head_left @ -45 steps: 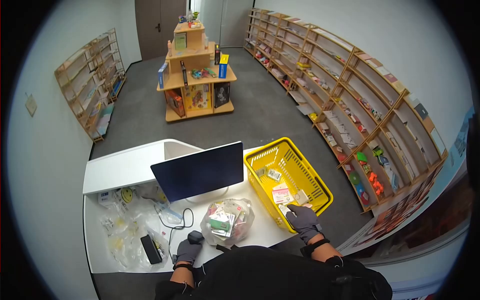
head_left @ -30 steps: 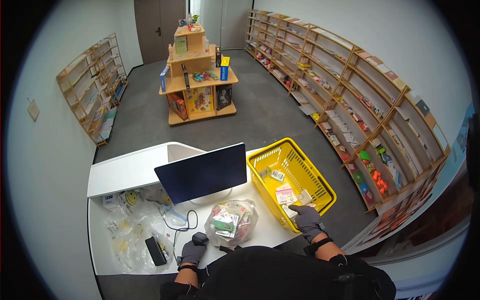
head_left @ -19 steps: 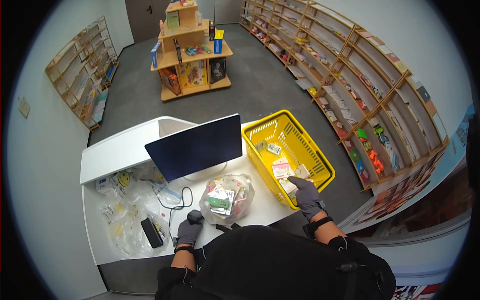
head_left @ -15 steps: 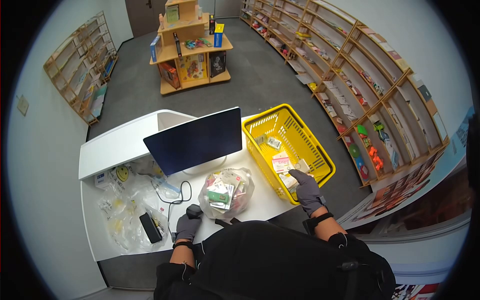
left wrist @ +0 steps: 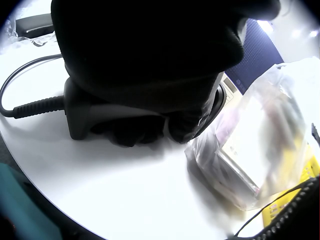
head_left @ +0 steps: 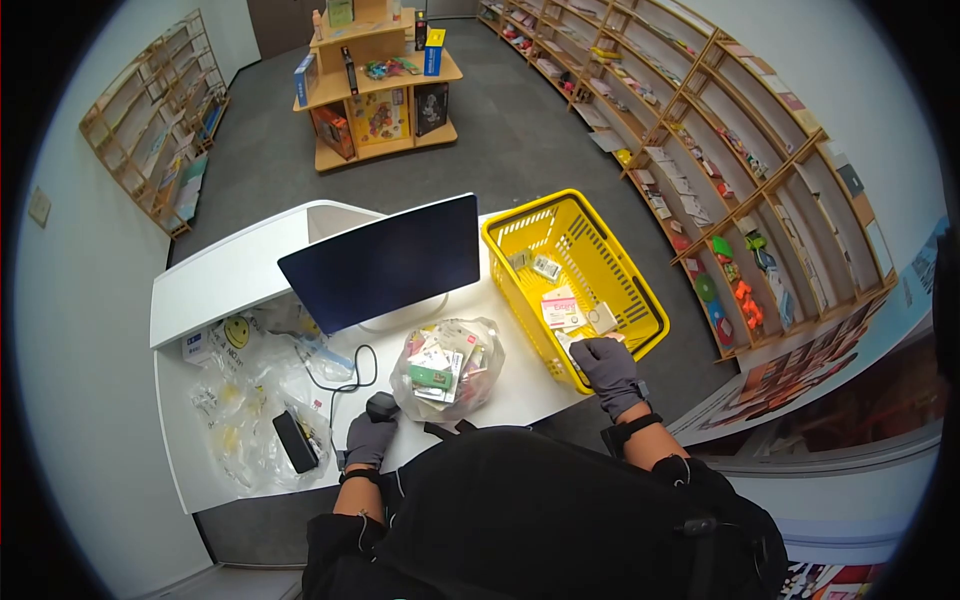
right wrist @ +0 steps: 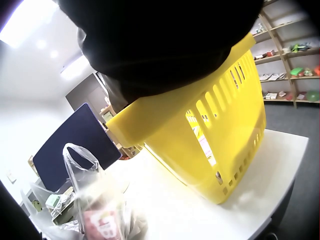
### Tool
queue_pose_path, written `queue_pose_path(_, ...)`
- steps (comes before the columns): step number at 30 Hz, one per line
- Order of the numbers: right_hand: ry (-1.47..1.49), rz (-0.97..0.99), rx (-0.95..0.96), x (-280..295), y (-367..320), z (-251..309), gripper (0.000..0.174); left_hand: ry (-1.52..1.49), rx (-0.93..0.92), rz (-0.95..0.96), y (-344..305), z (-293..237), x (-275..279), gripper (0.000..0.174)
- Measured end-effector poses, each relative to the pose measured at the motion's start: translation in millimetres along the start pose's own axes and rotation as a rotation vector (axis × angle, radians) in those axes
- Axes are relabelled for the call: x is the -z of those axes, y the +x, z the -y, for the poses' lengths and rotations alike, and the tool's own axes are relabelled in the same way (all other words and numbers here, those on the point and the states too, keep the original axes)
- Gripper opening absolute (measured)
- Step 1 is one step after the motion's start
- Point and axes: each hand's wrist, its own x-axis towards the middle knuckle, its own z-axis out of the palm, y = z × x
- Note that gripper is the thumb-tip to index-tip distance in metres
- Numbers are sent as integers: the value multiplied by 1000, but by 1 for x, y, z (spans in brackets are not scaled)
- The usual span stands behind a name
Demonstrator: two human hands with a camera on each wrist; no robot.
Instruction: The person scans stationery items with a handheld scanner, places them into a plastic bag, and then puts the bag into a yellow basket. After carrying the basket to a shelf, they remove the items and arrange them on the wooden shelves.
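The gloved left hand (head_left: 371, 438) grips a black handheld scanner (head_left: 381, 405) at the near desk edge; in the left wrist view its fingers wrap round the scanner's handle (left wrist: 77, 112). Just right of it sits a clear plastic bag (head_left: 452, 398) full of small packages. Over the near rim of a yellow basket (head_left: 648, 290) lies the gloved right hand (head_left: 610, 375), its fingertips hidden, so what it holds cannot be told. Beside those fingers are a pink-and-white packet (head_left: 562, 309) and a white box (head_left: 601, 318). Another small box (head_left: 546, 267) lies farther inside.
A monitor (head_left: 385, 265) stands behind the bag. Crumpled plastic bags (head_left: 235, 400), a black case (head_left: 295, 441) and a looped cable (head_left: 356, 385) occupy the desk's left. Beyond are a display stand (head_left: 385, 148) and wall shelves (head_left: 690, 175).
The head view has tilted down, shifting the desk upward in frame. The right hand's extended finger has drawn back at the basket's near side. The left hand keeps its grip on the scanner.
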Motion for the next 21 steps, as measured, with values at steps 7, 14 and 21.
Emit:
queue_pose_path(7,110,-51,51,2,-1,7,37,-2,-7,-4,2,4,-3,43)
queue_pose_path(14,91,-79,83,4,0,8,44,7,-7,-3,3,2,-2,42)
queue_pose_path(21,100,-50,57,8,-1,12,48,2,1,-16,-4,-8,1,42)
